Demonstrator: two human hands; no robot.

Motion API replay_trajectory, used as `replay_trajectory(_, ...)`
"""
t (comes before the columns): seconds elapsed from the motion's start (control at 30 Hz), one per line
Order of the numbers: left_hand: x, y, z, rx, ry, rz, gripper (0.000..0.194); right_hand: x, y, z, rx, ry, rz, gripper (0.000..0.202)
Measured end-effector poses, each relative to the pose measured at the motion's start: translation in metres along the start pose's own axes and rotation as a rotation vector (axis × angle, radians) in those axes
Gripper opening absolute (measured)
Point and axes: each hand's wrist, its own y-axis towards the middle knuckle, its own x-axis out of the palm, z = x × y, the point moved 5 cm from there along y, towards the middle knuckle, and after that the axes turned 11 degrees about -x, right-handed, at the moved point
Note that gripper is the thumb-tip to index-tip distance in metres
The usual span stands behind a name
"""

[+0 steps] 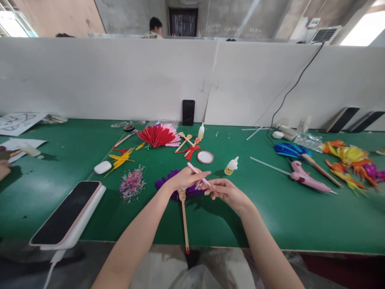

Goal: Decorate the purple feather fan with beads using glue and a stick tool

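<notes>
A slim pink pen-like tool (195, 170) slants between my hands. My left hand (185, 178) is closed round it from above, near its middle. The fingers of my right hand (225, 192) are pinched together at the tool's lower end; whether they grip the tool or something small is too fine to tell. Under and behind my hands lies a purple feather fan (168, 180), partly covered. Its wooden handle (185, 220) points toward me past the table edge. A small white glue bottle (231, 165) stands right of my hands, and a round white-centred lid (205, 156) lies behind them.
A phone (67, 212) on a white block and a heap of coloured bits (132, 183) are at left. Behind lie a red fan (156, 136) and wooden sticks (186, 140). A pink glue gun (309, 178) and a blue fan (290, 150) lie right. Another person's hand (4, 169) shows far left.
</notes>
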Motion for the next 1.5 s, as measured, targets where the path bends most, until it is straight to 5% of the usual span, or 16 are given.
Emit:
replay_trajectory(0.67, -0.005, 0.000, -0.005, -0.070, -0.111, -0.003, 0.049, 0.015, -0.003, -0.013, -0.091, -0.221, -0.067, 0.022)
replay_trajectory(1.5, 0.000, 0.001, -0.004, -0.111, -0.287, -0.034, 0.046, 0.009, -0.002, -0.008, -0.111, -0.150, 0.025, 0.028)
